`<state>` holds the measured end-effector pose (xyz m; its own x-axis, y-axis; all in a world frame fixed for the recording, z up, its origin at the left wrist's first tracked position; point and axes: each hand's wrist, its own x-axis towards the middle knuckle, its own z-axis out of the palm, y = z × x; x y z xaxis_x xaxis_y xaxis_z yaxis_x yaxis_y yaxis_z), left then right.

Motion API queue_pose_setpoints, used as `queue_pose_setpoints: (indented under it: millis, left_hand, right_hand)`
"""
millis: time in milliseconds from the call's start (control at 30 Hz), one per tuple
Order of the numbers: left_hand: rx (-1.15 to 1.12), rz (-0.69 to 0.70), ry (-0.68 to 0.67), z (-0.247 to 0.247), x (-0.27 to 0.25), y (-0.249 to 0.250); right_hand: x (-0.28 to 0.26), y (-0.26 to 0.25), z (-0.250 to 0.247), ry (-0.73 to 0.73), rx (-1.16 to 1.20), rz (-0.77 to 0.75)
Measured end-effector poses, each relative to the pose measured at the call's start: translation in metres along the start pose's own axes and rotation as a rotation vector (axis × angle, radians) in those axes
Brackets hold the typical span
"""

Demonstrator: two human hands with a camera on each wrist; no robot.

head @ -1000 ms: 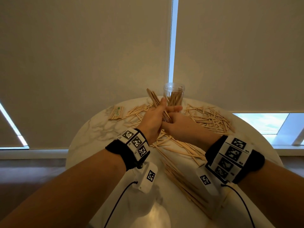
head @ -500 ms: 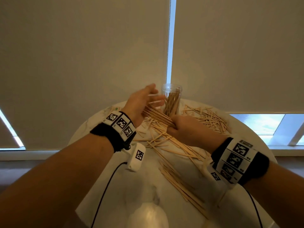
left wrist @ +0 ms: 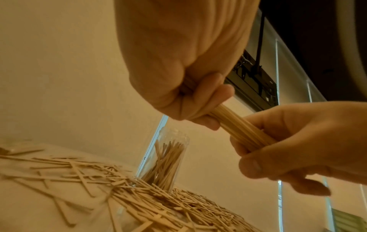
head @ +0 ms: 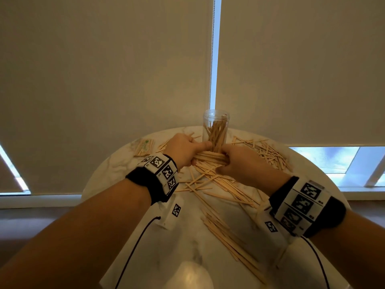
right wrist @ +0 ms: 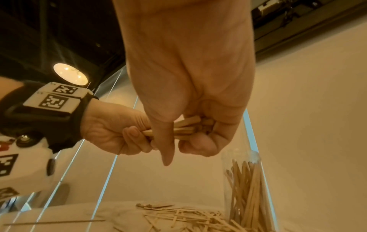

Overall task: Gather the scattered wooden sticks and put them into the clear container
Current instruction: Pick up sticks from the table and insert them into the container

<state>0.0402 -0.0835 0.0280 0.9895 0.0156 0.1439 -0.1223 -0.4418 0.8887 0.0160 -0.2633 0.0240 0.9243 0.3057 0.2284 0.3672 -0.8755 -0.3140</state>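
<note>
Nearest on the round marble table, a loose row of wooden sticks lay slanting toward the near right edge, and just beyond it a denser tangle spread under both hands. Above that tangle the left hand and the right hand met at mid-table, each with its fingers curled tight round one end of a bundle of sticks held level between them; the left wrist view showed the bundle as pale, flat, straight strips packed side by side, and the right wrist view showed its cut ends poking from the right fist. Directly behind the hands stood the clear container, upright and uncapped, roughly half filled with sticks leaning on end. The hands and bundle hid its base in the head view. More sticks lay scattered to its right, and to the far left lay a small packet with a green mark. Pale roller blinds hung behind the table.
</note>
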Motion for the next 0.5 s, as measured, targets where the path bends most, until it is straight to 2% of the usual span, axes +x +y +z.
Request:
queue_pose_setpoints:
  millis: [100, 200, 267, 367, 500]
  left_hand:
    - [-0.169, -0.059, 0.061, 0.007, 0.002, 0.000]
    - [-0.319, -0.117, 0.056, 0.016, 0.005, 0.002]
    - [-0.313, -0.104, 0.093, 0.017, 0.010, 0.000]
    - [-0.190, -0.049, 0.172, 0.015, 0.018, -0.007]
    - [-0.321, -0.130, 0.086, 0.022, 0.034, -0.008]
  right_hand:
    - [0.004, -0.001, 0.001, 0.087, -0.145, -0.026]
    - [0.013, -0.005, 0.005, 0.088, -0.253, -0.029]
    - [0.015, -0.005, 0.002, 0.100, -0.214, -0.067]
    - [0.015, -0.002, -0.004, 0.111, -0.044, -0.152]
    - [0.028, 0.004, -0.016, 0.131, -0.052, -0.205]
